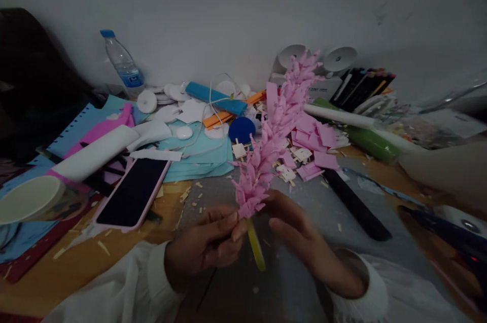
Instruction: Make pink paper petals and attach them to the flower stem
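Note:
My left hand [207, 247] pinches the yellow-green stem [256, 246] of a tall pink paper flower spike [274, 130], just under its lowest petals. The spike leans up and to the right over the desk. My right hand [304, 239] is beside the spike's base, fingers curved against the lowest pink petals. Both wrists wear white sleeves. Loose pink paper squares [315, 143] lie behind the flower.
A phone in a pink case [131, 193] lies at the left, near a tape roll [28, 199] and coloured paper sheets. A water bottle [124, 64], blue round lid [242, 129], green tube [371, 143], markers [363, 87] and a black ruler [357, 206] crowd the desk. A glue gun [452, 229] lies at the right.

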{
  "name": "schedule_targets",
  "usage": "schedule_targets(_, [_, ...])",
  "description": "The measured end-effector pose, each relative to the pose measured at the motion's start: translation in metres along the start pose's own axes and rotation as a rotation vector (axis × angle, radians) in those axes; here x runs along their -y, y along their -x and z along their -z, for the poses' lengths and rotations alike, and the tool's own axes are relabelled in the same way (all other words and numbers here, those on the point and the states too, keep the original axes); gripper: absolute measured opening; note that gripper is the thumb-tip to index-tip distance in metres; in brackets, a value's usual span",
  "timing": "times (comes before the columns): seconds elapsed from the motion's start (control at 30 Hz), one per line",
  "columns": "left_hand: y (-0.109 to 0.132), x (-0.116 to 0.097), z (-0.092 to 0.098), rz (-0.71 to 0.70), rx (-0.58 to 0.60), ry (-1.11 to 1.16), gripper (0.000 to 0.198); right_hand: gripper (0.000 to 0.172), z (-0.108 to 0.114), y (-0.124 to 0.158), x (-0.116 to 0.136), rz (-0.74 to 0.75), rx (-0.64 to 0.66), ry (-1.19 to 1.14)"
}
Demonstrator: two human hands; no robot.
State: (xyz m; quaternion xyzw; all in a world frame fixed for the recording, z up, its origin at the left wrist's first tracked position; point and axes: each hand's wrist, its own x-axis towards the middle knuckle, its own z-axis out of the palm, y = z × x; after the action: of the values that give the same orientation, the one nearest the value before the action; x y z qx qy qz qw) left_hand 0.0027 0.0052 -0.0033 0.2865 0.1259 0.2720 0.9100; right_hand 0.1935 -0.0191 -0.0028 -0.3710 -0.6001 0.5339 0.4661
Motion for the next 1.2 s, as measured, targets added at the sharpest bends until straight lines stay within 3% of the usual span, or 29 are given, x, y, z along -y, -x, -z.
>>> schedule_targets(0.17, [0.000,0.003,-0.001,0.035,-0.080,-0.106,0.032,0.040,-0.018,0.008,-0.006,-0.043,0.052,-0.110])
schedule_targets(0.33, [-0.003,0.005,-0.005,0.032,-0.239,-0.301,0.038,0.021,-0.028,0.002,-0.004,-0.121,-0.181,-0.063])
schedule_targets(0.43, [-0.005,0.005,-0.010,0.009,-0.345,-0.437,0.040,0.015,-0.026,-0.002,-0.005,-0.165,-0.253,-0.015])
schedule_targets(0.7, [-0.006,0.005,-0.021,-0.148,-0.623,-0.823,0.030,0.011,-0.024,-0.003,-0.005,-0.086,-0.324,0.192])
schedule_targets(0.93, [-0.007,0.009,-0.014,-0.327,-0.824,-0.993,0.017,0.014,-0.025,-0.008,-0.006,-0.046,-0.347,0.331])
schedule_targets(1.03, [-0.003,0.011,-0.010,-0.442,-0.808,-1.135,0.005,0.012,-0.027,-0.009,-0.002,-0.017,-0.353,0.356])
schedule_targets(1.2, [0.001,0.013,-0.005,-0.550,-0.705,-1.153,0.009,0.014,-0.028,-0.010,0.001,-0.009,-0.326,0.350])
